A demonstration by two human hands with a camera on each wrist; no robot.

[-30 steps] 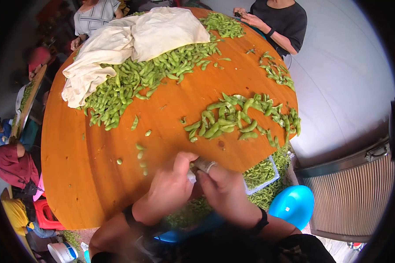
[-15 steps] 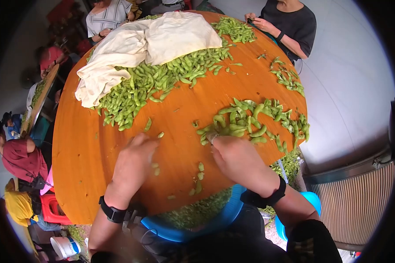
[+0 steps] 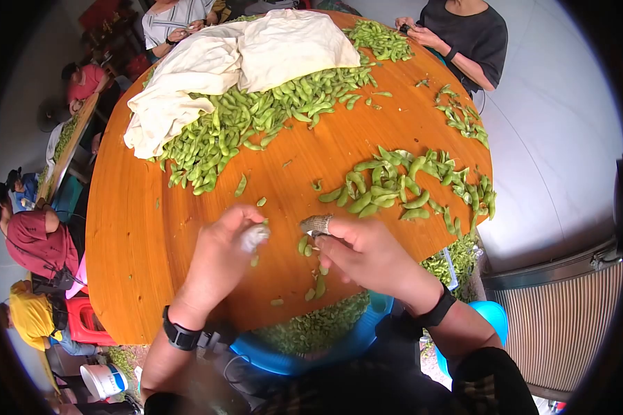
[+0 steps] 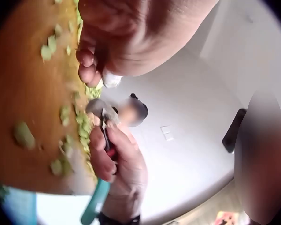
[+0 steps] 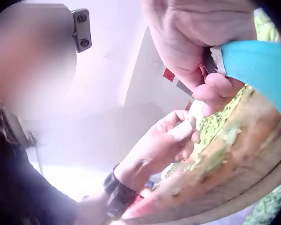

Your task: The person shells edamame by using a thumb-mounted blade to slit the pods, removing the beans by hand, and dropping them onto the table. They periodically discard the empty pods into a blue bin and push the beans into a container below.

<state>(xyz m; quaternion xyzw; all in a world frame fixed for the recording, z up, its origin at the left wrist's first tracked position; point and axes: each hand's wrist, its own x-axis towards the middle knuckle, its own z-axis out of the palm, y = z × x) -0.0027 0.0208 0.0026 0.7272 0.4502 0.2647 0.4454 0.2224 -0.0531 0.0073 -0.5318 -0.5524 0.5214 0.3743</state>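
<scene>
My right hand (image 3: 367,252) is over the table's near side, one finger capped in a striped woven sleeve (image 3: 316,223). It grips a teal-handled tool (image 4: 99,199) with dark metal and red parts, whose exact kind I cannot tell. A green bean pod (image 3: 302,244) shows just below its fingertips. My left hand (image 3: 218,252), its thumb wrapped in white (image 5: 181,131), is raised to the left, facing the right hand across a short gap. Its fingers are loosely bent. Several shelled beans lie on the wood between and below the hands.
Pods (image 3: 374,187) are heaped on the right of the round wooden table (image 3: 138,242). A larger heap (image 3: 214,142) lies at the back under a cream cloth (image 3: 298,52). A blue basin (image 3: 284,363) of beans sits below the near edge. Other people sit around.
My hands were together a second ago, then parted, the right reaching the edge of the pod heap. Since then the right has drawn back leftward, and the white-wrapped thumb has come into view.
</scene>
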